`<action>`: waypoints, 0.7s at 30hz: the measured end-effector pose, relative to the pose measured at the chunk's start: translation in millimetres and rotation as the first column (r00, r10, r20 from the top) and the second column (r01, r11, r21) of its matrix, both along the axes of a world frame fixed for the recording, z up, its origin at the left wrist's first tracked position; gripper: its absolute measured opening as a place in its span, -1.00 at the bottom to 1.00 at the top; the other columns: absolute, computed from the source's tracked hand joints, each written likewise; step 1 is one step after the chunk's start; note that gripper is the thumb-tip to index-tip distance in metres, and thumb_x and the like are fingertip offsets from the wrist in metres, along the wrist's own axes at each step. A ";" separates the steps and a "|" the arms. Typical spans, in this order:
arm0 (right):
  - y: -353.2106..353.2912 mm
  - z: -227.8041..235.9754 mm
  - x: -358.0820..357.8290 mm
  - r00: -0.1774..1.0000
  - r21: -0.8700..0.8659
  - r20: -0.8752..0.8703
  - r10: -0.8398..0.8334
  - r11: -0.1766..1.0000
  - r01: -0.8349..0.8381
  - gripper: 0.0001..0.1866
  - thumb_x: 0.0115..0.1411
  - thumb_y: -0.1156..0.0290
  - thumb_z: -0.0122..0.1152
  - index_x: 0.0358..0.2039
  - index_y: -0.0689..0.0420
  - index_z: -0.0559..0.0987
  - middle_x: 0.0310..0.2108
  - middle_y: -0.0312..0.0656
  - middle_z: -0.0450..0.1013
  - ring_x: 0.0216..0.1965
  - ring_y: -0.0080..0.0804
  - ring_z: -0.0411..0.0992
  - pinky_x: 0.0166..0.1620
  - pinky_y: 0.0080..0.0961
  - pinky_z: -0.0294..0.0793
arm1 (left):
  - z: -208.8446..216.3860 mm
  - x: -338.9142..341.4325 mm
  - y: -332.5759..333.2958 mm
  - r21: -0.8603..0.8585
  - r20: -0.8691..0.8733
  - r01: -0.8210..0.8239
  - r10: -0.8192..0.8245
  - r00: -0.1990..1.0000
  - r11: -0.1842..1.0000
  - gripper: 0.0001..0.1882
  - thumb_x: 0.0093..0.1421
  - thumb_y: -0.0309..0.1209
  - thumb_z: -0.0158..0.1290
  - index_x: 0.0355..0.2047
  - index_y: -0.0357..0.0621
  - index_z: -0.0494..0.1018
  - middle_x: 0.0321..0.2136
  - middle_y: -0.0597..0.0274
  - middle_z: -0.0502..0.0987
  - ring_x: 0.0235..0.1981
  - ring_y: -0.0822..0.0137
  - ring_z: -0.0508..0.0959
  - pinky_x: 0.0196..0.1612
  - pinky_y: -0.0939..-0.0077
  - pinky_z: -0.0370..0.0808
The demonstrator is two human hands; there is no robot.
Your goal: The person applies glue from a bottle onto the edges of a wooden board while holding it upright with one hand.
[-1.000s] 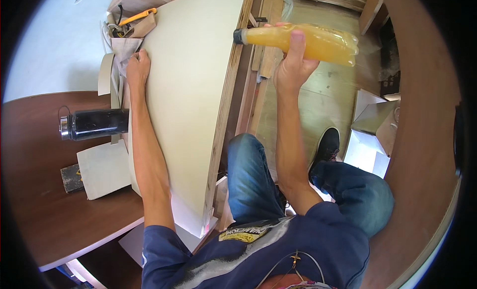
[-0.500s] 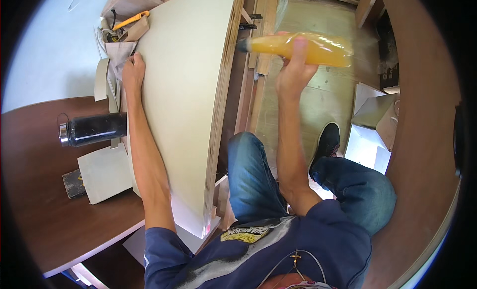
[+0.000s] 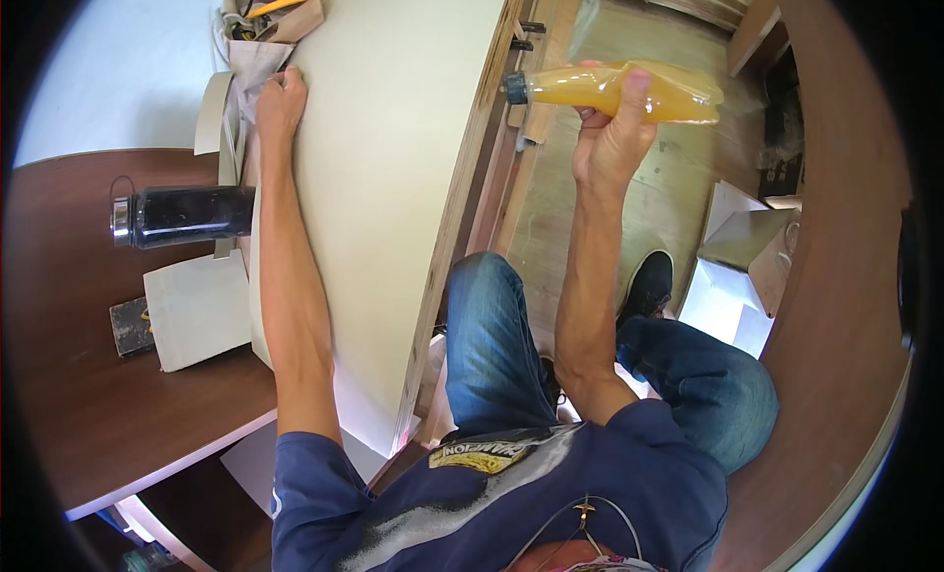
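My right hand (image 3: 617, 138) is wrapped round a clear plastic bottle (image 3: 644, 92) of yellow-orange liquid. The bottle lies nearly level, its dark cap (image 3: 515, 87) pointing left, held above the floor just past the board's edge. On the left, my left hand (image 3: 282, 97) is closed at the far-left edge of a large cream board (image 3: 379, 179); what its fingers grip, if anything, is hidden. A grey cloth bag or pouch (image 3: 254, 65) hangs right beside that hand, with an orange-handled tool (image 3: 287, 1) just beyond it.
Left of the board, a black flask (image 3: 192, 217) with a metal lid lies above a brown surface (image 3: 69, 277), near a white panel (image 3: 200, 312). Wooden strips (image 3: 526, 169) run along the board's right side. An open white box (image 3: 728, 297) stands by my foot at right.
The view has shifted slightly, so the board and pouch appear farther up and right. The bottle, blurred before, now shows sharply in my right hand. My left hand keeps its place by the pouch.
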State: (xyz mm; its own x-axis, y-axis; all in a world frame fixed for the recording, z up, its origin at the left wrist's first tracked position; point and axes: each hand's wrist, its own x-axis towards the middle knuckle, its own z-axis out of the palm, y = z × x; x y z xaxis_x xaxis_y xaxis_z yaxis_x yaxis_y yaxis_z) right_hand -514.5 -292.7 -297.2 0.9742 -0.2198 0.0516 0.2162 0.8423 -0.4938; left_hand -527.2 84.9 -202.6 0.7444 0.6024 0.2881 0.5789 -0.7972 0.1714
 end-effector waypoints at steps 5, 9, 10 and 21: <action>5.4 -2.4 -2.9 0.998 0.033 0.037 -0.057 0.998 0.055 -0.71 0.29 0.29 0.13 -0.16 0.27 0.42 -0.35 0.00 0.51 -0.34 -0.16 0.56 -0.26 -0.30 0.63 | -1.4 3.0 -11.2 -0.006 0.036 0.036 -0.036 0.999 0.999 -0.32 0.19 0.03 -0.20 -0.03 -0.39 0.46 -0.13 -0.42 0.49 0.02 -0.23 0.46 0.11 0.13 0.34; 13.6 -4.9 -29.6 0.993 0.042 0.052 -0.103 0.994 0.101 -0.80 0.26 0.45 0.14 -0.18 0.32 0.44 -0.33 -0.01 0.51 -0.34 -0.17 0.56 -0.22 -0.32 0.63 | -1.6 -0.1 -9.4 -0.013 -0.002 0.040 -0.040 0.999 0.999 -0.32 0.19 0.03 -0.21 -0.03 -0.39 0.46 -0.12 -0.43 0.49 0.02 -0.23 0.46 0.11 0.14 0.33; 13.7 -1.7 -44.2 0.994 0.052 0.041 -0.103 0.994 0.101 -0.81 0.25 0.48 0.14 -0.19 0.32 0.45 -0.32 -0.02 0.51 -0.33 -0.18 0.57 -0.22 -0.33 0.62 | -0.9 -0.4 -6.7 -0.013 -0.021 0.024 -0.025 0.999 1.000 -0.32 0.20 0.02 -0.22 -0.03 -0.41 0.46 -0.12 -0.43 0.49 0.02 -0.24 0.46 0.12 0.15 0.33; 13.3 -15.2 -31.9 0.985 -0.107 0.065 -0.162 0.980 0.169 -0.86 0.26 0.56 0.08 -0.21 0.34 0.50 -0.29 -0.03 0.51 -0.27 -0.15 0.57 -0.16 -0.26 0.62 | 0.8 -1.4 -9.1 -0.003 -0.035 0.043 -0.043 0.998 0.999 -0.33 0.20 0.00 -0.22 -0.10 -0.49 0.47 -0.19 -0.45 0.51 -0.04 -0.24 0.49 0.06 0.16 0.35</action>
